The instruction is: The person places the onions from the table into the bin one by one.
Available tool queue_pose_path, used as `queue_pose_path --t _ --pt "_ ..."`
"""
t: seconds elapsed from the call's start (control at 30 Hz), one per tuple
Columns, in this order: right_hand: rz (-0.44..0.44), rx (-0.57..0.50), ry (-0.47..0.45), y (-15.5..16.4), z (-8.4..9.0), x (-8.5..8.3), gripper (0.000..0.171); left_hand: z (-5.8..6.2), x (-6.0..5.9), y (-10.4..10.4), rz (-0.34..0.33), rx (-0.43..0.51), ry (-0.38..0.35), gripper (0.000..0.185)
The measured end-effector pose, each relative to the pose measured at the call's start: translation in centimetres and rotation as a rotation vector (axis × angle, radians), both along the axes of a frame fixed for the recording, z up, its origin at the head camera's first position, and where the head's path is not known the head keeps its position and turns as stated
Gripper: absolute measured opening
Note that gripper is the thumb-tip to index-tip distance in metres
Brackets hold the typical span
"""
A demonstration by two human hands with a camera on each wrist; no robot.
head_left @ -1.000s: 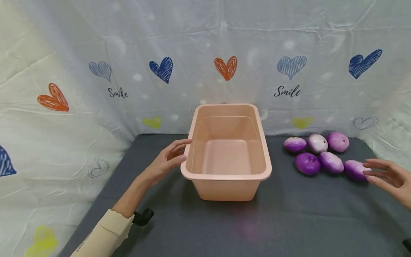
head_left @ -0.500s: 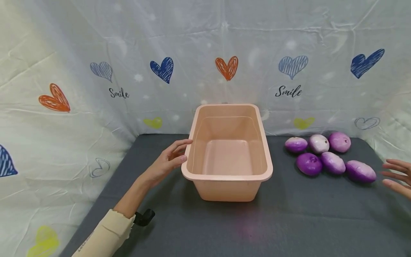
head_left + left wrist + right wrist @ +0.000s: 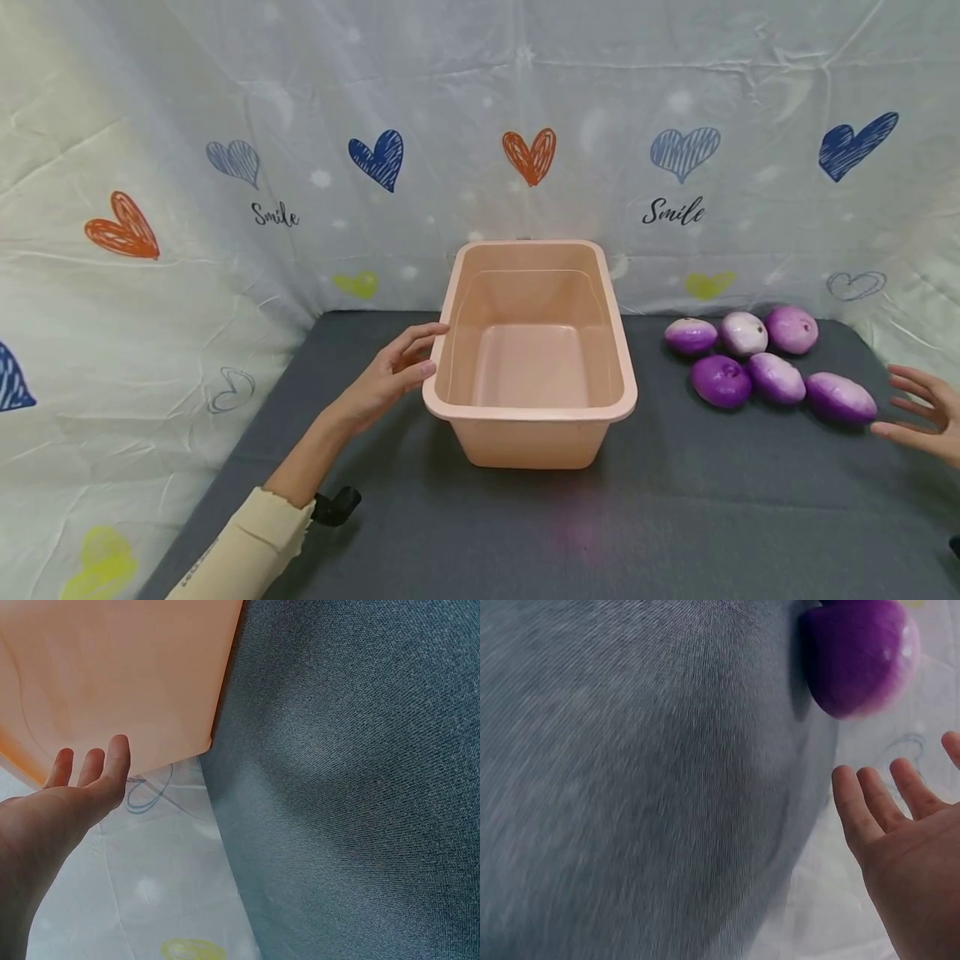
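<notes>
Pink tub in the middle, purple onions off to the right

Left hand [image 3: 390, 375] rests relaxed against the tub [image 3: 529, 415] rim; right hand [image 3: 924, 410], fingers spread, hovers just beside the nearest onion [image 3: 841, 398].

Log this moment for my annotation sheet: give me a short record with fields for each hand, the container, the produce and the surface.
left hand: fingers relaxed, resting against the left rim of the tub
right hand: open, fingers spread, apart from the nearest onion, holding nothing
tub: peach plastic, rectangular, upright, nothing inside
onions: six purple ones, grouped on the table right of the tub
table: dark grey cloth cover
backdrop: white sheet printed with hearts and "Smile"
</notes>
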State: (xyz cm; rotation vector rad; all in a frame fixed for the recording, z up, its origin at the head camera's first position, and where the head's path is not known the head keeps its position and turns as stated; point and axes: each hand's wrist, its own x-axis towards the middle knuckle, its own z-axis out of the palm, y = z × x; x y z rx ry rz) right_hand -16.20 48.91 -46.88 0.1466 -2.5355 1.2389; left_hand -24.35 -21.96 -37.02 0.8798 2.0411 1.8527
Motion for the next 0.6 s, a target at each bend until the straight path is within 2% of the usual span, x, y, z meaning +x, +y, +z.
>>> queue_pose_path --t 0.13,0.23,0.37,0.47,0.6 --pt "0.032 0.035 -0.1 -1.5 0.9 -0.7 0.097 0.0 0.0 0.0 0.004 -0.005 -0.002 0.053" --pt "0.081 0.044 -0.18 -1.9 1.5 -1.4 0.098 0.1 0.1 0.1 0.01 -0.009 -0.007 0.054" --pt "0.106 0.075 -0.262 -2.2 2.0 -2.2 0.1 0.2 0.1 0.1 0.009 -0.012 -0.005 0.053" --pt "0.1 0.093 -0.275 -2.5 2.1 -2.5 0.099 0.2 0.1 0.1 0.009 -0.012 -0.007 0.053" --pt "0.103 0.1 -0.196 -2.4 1.7 -2.6 0.089 0.2 0.1 0.0 0.013 -0.007 -0.017 0.053"
